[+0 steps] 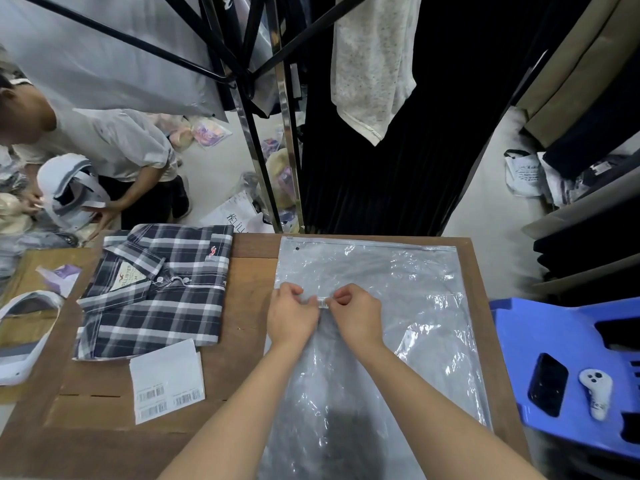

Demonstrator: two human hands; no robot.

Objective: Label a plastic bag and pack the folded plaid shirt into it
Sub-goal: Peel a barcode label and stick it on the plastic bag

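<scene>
A clear plastic bag (408,292) lies flat on the right half of the wooden table (249,306), its zip edge at the far side. A small barcode label (322,302) sits on the bag's left middle. My left hand (291,315) and my right hand (356,315) both pinch that label against the bag, thumbs and forefingers closed on its two ends. The folded plaid shirt (156,292), navy and white with its collar and neck tag up, lies on the table to the left of the bag, untouched.
A white sheet of barcode labels (166,382) lies below the shirt. A blue plastic stool (571,368) at the right holds a black phone and a white controller. Another person crouches at the far left with a white headset. Clothes hang on a rack behind the table.
</scene>
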